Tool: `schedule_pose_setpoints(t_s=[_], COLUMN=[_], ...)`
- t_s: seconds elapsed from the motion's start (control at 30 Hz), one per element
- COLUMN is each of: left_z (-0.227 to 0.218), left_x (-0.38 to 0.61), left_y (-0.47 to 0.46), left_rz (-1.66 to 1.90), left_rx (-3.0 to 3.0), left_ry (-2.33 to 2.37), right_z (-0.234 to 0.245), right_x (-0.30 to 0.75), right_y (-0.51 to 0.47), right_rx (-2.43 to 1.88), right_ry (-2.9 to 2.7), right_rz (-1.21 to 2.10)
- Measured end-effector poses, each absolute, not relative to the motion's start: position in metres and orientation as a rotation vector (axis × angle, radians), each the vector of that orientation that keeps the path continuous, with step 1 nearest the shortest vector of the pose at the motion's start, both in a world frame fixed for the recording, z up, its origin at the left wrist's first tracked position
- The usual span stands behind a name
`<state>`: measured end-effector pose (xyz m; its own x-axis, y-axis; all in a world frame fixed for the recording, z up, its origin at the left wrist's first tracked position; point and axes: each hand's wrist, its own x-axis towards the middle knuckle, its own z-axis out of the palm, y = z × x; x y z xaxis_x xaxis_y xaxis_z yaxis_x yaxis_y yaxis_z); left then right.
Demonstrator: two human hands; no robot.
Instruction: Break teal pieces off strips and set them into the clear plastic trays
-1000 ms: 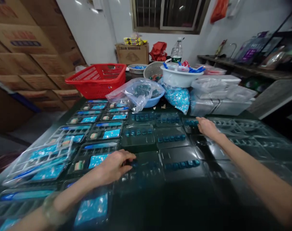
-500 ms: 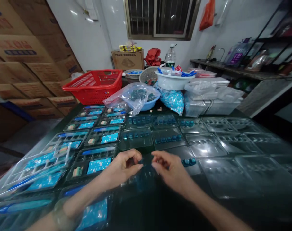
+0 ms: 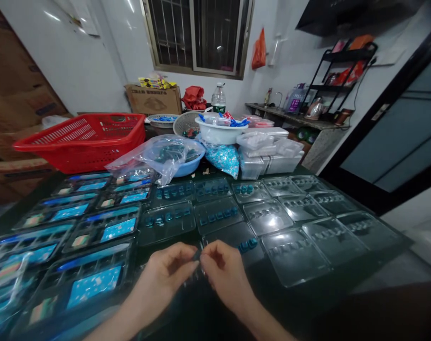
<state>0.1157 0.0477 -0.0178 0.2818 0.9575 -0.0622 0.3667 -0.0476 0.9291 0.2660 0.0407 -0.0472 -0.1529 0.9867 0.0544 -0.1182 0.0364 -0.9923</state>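
Note:
My left hand (image 3: 165, 270) is closed in a pinch over the front middle of the table, with a small dark blue piece (image 3: 196, 255) at its fingertips. Right beside it my right hand (image 3: 224, 272) also pinches, its fingertips almost touching the left ones; what they hold is too small to make out. Just beyond the right hand, a clear plastic tray (image 3: 220, 233) holds glossy dark teal pieces (image 3: 249, 244). Farther back, another clear tray (image 3: 218, 219) has a row of similar pieces. Part of the nearest tray is hidden by my hands.
Filled trays with blue pens, patterned blue pads (image 3: 94, 285) and striped blocks stand at left. Clear trays (image 3: 295, 255) cover the right side. Behind are a red basket (image 3: 94, 156), a blue basin (image 3: 190, 163), a white basin (image 3: 220, 135) and stacked clear boxes (image 3: 272, 161).
My hands have come together from a small gap until their fingertips nearly meet. The view has swung to the right, so the table and trays appear farther left.

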Motion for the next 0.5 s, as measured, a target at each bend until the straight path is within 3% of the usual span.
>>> schedule_pose_setpoints(t_s=[0.17,0.5], left_z=[-0.014,-0.005], left_x=[0.119,0.123], left_y=[0.05,0.051], left_rz=[0.837,0.658], left_rx=[1.416,1.153], left_ry=[1.229,1.147], right_z=[-0.05,-0.042], right_x=[0.264,0.271], right_y=[0.04,0.037], right_rx=[-1.14,-1.068], right_ry=[-1.468,-1.49], right_rz=[1.062,1.077])
